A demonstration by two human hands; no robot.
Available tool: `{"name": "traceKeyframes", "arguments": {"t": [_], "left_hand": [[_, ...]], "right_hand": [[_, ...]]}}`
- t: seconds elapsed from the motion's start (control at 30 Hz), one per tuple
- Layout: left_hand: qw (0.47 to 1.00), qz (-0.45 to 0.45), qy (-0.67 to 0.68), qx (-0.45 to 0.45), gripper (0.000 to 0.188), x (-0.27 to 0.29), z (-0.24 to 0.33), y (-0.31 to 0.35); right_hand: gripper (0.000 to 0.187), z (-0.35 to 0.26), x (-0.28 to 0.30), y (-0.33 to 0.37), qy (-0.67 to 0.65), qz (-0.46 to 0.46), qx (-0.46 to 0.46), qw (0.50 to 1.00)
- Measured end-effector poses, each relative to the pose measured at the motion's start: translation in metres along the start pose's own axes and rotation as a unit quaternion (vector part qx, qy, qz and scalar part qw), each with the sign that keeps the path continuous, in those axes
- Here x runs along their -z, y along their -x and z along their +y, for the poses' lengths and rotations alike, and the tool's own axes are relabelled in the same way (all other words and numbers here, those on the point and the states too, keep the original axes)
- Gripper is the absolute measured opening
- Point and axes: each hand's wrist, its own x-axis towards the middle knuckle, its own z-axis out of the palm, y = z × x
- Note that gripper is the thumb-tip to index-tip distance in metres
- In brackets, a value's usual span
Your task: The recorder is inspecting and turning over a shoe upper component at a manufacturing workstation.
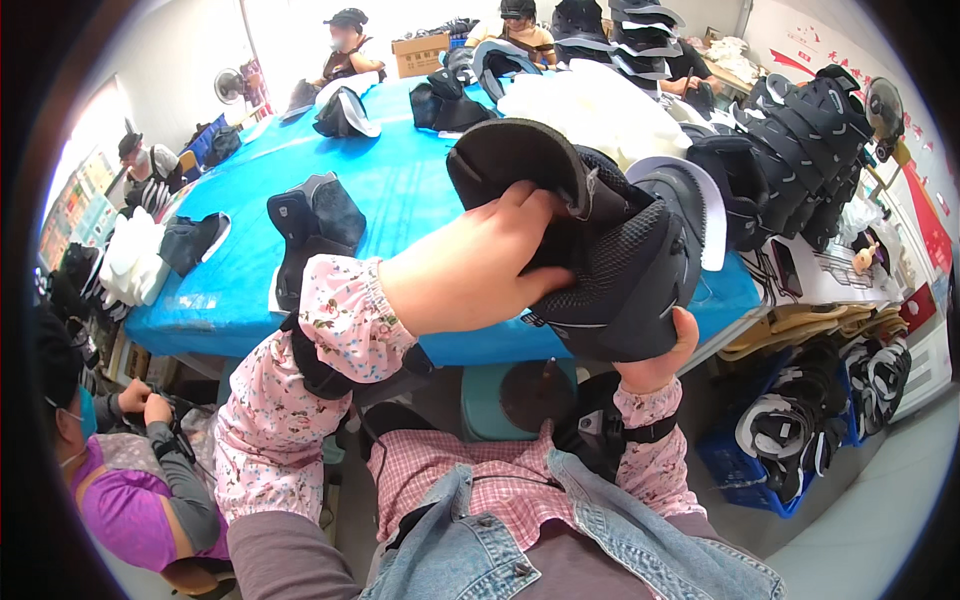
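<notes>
In front of me, over the table's near edge, I hold a black padded mesh liner point(625, 265), which looks like a helmet liner. Its curved, thick-edged flap stands up at the upper left. My left hand point(480, 255) grips that flap, its fingers folded over the edge and its thumb reaching toward the opening. From below right, my right hand point(660, 355) supports the liner, thumb up its outer side and the other fingers hidden beneath. Behind it lies a similar black piece with a pale rim point(705, 205). Another black padded piece point(318, 220) rests left of my hands.
Tall nested stacks of black liners point(800, 150) rise on the right. White padding point(590, 110) is heaped on the blue-covered table point(400, 190). Blue crates point(740, 470) of black and white pieces stand at lower right. A co-worker in purple point(140, 500) sits close at left; others work farther back.
</notes>
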Motion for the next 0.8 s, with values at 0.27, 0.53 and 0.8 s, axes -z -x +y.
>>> {"name": "traceKeyframes", "arguments": {"t": [0.27,0.53,0.8], "left_hand": [[0.999,-0.040,-0.010,0.000,0.027,-0.023,-0.016,-0.007],[0.999,-0.048,-0.010,-0.010,0.025,-0.025,-0.035,0.001],[0.961,0.263,-0.087,-0.023,0.011,-0.009,0.010,0.014]], "right_hand": [[0.043,0.008,0.006,0.009,-0.002,0.030,0.050,0.998],[0.033,0.019,-0.019,0.019,0.193,0.140,0.099,0.966],[0.028,0.007,-0.027,-0.002,0.098,0.035,0.115,0.988]]}}
